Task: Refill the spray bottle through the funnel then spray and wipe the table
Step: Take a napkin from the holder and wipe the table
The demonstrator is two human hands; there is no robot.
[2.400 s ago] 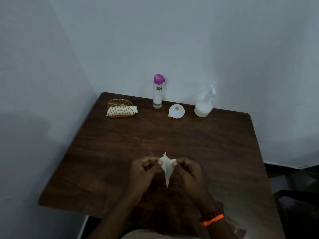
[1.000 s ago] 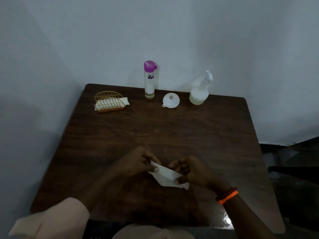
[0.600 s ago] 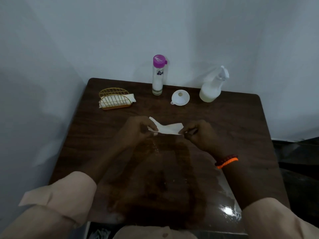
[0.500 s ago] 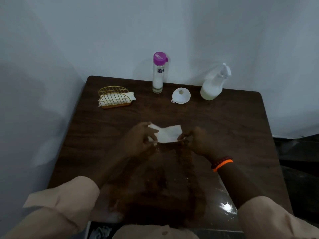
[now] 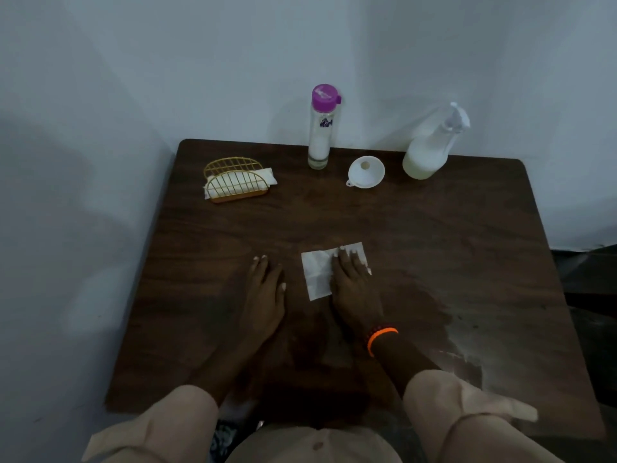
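A white paper napkin (image 5: 315, 272) lies flat on the dark wooden table (image 5: 450, 255). My right hand (image 5: 350, 279) presses flat on its right half, fingers extended. Just left of the napkin my left hand (image 5: 265, 289) rests flat on the bare wood, holding nothing. At the back stand a white spray bottle (image 5: 429, 148) with milky liquid, a white funnel (image 5: 365, 172) lying wide end up, and a tall clear bottle (image 5: 321, 127) with a purple cap, partly filled with white liquid.
A gold wire napkin holder (image 5: 235, 182) with white napkins sits at the back left. Walls close the table in at the back and left. A wet sheen shows on the wood at the front right (image 5: 464, 355). Dark floor lies beyond the right edge.
The napkin, held stretched between both hands above the table, now lies unfolded on the wood. My left hand has let go and rests beside it; my right hand presses on it.
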